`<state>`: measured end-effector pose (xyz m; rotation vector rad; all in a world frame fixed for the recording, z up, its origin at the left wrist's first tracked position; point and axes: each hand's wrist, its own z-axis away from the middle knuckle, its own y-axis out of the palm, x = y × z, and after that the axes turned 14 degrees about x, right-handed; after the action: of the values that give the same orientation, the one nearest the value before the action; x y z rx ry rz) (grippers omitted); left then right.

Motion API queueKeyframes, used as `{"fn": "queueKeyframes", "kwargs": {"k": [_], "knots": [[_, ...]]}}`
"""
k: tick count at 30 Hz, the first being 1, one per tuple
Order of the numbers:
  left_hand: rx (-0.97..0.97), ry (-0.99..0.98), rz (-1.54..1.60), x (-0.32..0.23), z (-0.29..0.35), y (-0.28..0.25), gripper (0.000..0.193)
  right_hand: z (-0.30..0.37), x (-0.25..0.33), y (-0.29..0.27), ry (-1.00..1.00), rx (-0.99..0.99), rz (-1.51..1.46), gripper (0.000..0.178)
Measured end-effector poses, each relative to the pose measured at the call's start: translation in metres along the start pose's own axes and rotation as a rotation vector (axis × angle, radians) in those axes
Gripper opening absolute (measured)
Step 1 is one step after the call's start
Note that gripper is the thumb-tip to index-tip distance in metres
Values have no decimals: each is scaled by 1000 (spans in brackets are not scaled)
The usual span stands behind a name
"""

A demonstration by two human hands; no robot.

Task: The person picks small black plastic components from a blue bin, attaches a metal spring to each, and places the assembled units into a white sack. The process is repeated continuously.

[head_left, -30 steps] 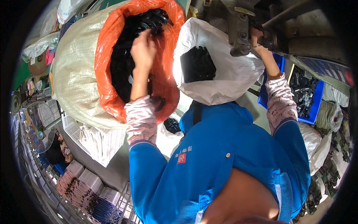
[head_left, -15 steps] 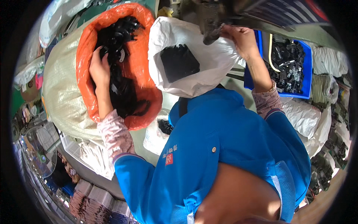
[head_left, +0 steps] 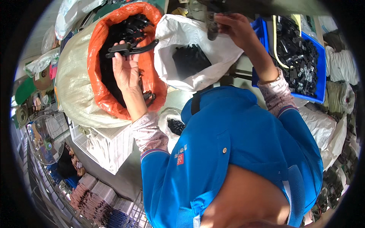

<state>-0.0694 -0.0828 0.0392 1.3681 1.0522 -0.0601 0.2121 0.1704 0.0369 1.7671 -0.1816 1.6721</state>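
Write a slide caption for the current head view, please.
Left hand holds a black part over an orange-lined sack; right hand at a dark machine near a white bag.

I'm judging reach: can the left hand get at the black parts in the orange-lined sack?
Likely yes: the sack is open by the left hand, though that hand holds a black piece.

Long black part [head_left: 131,49], curved right end, held crosswise in left fingers [head_left: 118,64], over orange-rimmed sack [head_left: 95,76].
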Motion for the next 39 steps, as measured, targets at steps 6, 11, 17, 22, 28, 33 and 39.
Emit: {"fn": "queueKeyframes", "kwargs": {"k": [6,11,17,22,28,33,39], "knots": [[45,-275,374,58,21,23,49,5,-38,10,-418,-294,1059,13],[214,-514,599,108,33,60,48,31,-36,24,-264,-156,1016,33],[165,-554,490,140,33,83,52,104,-45,14,-318,-168,906,26],[155,-498,546,126,36,92,42,153,-38,-11,-310,-219,873,16],[133,-410,506,108,47,86,43,183,-45,-17,-158,-161,851,15],[133,-433,567,111,50,86,43,209,-52,-18,-80,-111,847,15],[134,-462,629,117,55,96,43,242,-33,-33,-66,-299,872,16]]}}
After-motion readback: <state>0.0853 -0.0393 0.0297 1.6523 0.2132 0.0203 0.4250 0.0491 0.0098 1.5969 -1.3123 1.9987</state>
